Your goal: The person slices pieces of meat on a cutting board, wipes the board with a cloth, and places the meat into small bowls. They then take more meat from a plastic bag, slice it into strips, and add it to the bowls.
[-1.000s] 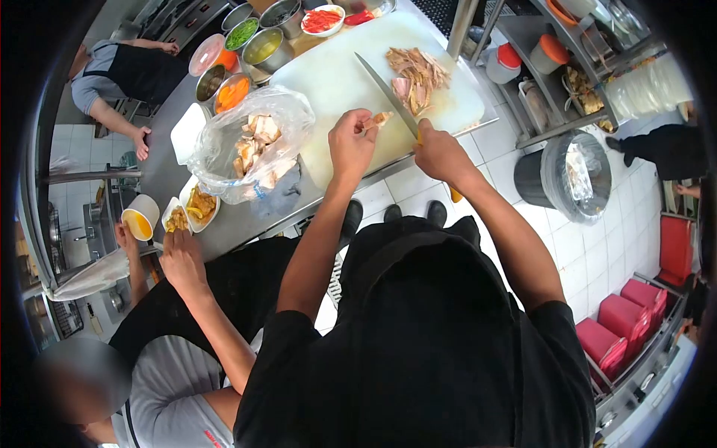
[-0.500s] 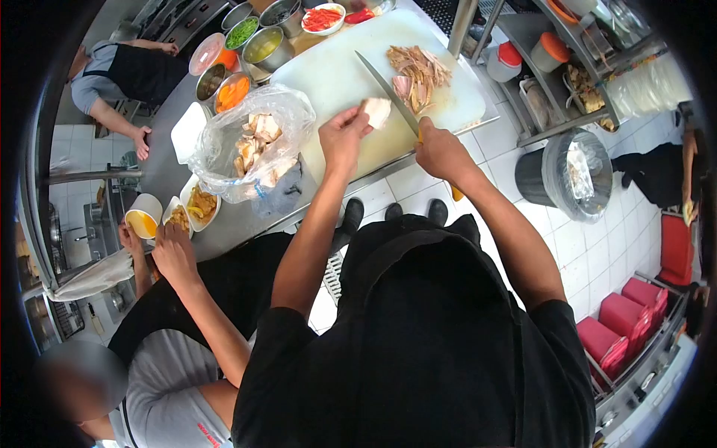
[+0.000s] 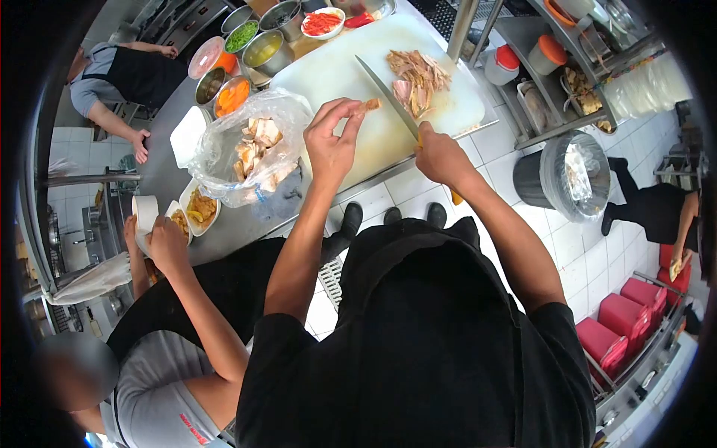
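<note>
Between the thumb and fingers of my left hand [image 3: 331,142], a small piece of cooked meat [image 3: 371,105] is pinched above the white cutting board [image 3: 328,78]. My right hand [image 3: 444,155] is closed around the yellow handle of a knife [image 3: 388,97], whose long blade points away and to the left, over the board. Right of the blade lies a heap of sliced meat [image 3: 420,73]. A clear plastic bag [image 3: 213,168] of pale meat chunks [image 3: 258,142] sits open on the steel counter, left of my left hand.
Metal containers [image 3: 267,51] and a bowl of red strips [image 3: 323,22] line the board's far side. At left, a co-worker's hand [image 3: 168,243] is beside a white cup [image 3: 145,212] and food trays [image 3: 200,209]. A lined bin [image 3: 571,175] stands on the floor to the right.
My left hand has shifted slightly left and turned the meat piece so a narrower side shows. The knife stays nearly still. The co-worker's cup has tipped, and a person at right shows more.
</note>
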### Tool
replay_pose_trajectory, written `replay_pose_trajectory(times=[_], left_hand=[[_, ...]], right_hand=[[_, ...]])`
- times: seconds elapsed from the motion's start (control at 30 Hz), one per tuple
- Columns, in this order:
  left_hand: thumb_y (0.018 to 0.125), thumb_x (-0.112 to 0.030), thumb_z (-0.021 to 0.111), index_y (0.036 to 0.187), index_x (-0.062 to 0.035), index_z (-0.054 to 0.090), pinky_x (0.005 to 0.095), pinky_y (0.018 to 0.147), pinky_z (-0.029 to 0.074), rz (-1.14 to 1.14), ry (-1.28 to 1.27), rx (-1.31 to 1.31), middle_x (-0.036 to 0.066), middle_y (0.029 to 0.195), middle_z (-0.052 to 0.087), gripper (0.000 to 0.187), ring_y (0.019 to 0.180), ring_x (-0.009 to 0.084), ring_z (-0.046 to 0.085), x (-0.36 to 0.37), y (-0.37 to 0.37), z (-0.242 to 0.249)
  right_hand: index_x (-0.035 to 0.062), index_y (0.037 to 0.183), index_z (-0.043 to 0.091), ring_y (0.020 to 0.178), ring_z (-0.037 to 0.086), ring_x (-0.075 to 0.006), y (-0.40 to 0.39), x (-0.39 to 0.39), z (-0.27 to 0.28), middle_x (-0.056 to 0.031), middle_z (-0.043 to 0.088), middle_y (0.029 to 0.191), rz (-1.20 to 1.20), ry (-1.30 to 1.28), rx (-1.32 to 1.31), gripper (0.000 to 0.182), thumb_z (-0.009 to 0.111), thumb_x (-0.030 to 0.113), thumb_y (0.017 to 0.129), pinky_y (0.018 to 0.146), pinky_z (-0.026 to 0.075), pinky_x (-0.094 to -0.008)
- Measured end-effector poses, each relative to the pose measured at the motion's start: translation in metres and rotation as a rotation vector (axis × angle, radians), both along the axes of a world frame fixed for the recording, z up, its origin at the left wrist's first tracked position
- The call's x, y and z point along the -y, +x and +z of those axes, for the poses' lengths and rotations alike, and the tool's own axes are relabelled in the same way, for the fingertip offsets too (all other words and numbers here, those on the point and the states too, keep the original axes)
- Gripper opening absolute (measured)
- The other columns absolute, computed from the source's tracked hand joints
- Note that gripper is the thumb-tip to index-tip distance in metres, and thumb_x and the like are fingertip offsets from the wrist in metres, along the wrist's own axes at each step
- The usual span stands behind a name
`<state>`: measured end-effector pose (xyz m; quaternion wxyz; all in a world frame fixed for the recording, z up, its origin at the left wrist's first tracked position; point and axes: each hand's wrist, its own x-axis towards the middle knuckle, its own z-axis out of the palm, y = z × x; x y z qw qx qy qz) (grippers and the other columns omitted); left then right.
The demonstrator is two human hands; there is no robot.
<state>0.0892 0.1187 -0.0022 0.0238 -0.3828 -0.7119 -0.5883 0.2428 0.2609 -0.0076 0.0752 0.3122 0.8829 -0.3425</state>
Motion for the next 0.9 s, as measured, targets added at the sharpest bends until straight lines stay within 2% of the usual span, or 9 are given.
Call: replay_pose_trajectory(times=[0.17, 0.27, 0.37, 0.67, 0.77, 0.87, 0.9], left_hand=[[0.086, 0.001, 0.074, 0.102, 0.0004, 0.075, 0.028, 0.075, 0.055, -0.022, 0.008, -0.001, 0.008, 0.102, 0.072, 0.015, 0.082, 0.0143, 0.069, 0.001, -0.003, -0.005], [0.089, 0.0, 0.073, 0.101, 0.0015, 0.075, 0.0258, 0.072, 0.054, -0.015, 0.041, 0.248, 0.006, 0.097, 0.072, 0.012, 0.083, 0.0103, 0.066, 0.0, -0.002, -0.007], [0.091, -0.001, 0.073, 0.103, 0.0028, 0.073, 0.0231, 0.075, 0.052, 0.004, 0.062, 0.459, 0.006, 0.096, 0.072, 0.013, 0.083, 0.0088, 0.064, -0.001, -0.006, -0.011], [0.089, 0.0, 0.071, 0.102, 0.0047, 0.07, 0.0249, 0.073, 0.049, -0.004, 0.2, 0.747, 0.005, 0.09, 0.069, 0.014, 0.078, 0.011, 0.06, -0.006, -0.016, -0.007], [0.09, -0.002, 0.07, 0.099, 0.003, 0.072, 0.0238, 0.069, 0.049, -0.022, 0.279, 0.797, 0.003, 0.083, 0.068, 0.01, 0.075, 0.0084, 0.061, -0.009, -0.015, -0.008], [0.087, -0.004, 0.073, 0.102, 0.0027, 0.072, 0.0287, 0.072, 0.053, 0.091, 0.271, 0.868, 0.006, 0.086, 0.071, 0.016, 0.076, 0.0156, 0.066, -0.015, -0.011, -0.027], [0.085, -0.004, 0.074, 0.104, 0.002, 0.072, 0.0305, 0.074, 0.054, 0.115, 0.018, 0.723, 0.008, 0.09, 0.071, 0.02, 0.079, 0.019, 0.067, -0.01, -0.012, -0.038]], right_hand=[[-0.004, 0.112, 0.047, 0.093, 0.065, -0.0528, 0.0, 0.0, -0.004, -0.0357, 0.067, 0.093, 0.0, 0.01, -0.014, 0.029, 0.058, 0.015, 0.093, 0.086, 0.049, -0.0592], [-0.0042, 0.112, 0.048, 0.093, 0.065, -0.0531, 0.0, 0.0, -0.005, -0.0358, 0.067, 0.092, 0.004, 0.018, -0.026, 0.028, 0.058, 0.014, 0.093, 0.086, 0.049, -0.0593], [-0.0041, 0.112, 0.048, 0.093, 0.065, -0.0532, 0.001, 0.001, -0.005, -0.0356, 0.067, 0.092, 0.004, 0.022, -0.035, 0.028, 0.057, 0.014, 0.093, 0.086, 0.049, -0.0592], [-0.0041, 0.111, 0.047, 0.094, 0.065, -0.053, -0.001, 0.0, -0.004, -0.0354, 0.067, 0.092, -0.009, 0.002, -0.013, 0.027, 0.057, 0.013, 0.093, 0.086, 0.048, -0.0591], [-0.0044, 0.111, 0.047, 0.095, 0.065, -0.0529, -0.001, 0.0, -0.001, -0.0356, 0.067, 0.092, 0.002, 0.002, -0.001, 0.027, 0.056, 0.013, 0.093, 0.086, 0.048, -0.0593], [-0.0047, 0.111, 0.047, 0.094, 0.065, -0.053, 0.0, 0.001, -0.001, -0.0359, 0.067, 0.091, 0.003, 0.007, -0.012, 0.027, 0.056, 0.012, 0.093, 0.086, 0.049, -0.0594], [-0.0049, 0.111, 0.047, 0.094, 0.065, -0.0526, -0.001, 0.001, -0.001, -0.0361, 0.067, 0.092, 0.005, 0.005, -0.009, 0.027, 0.056, 0.01, 0.091, 0.087, 0.05, -0.0586]])
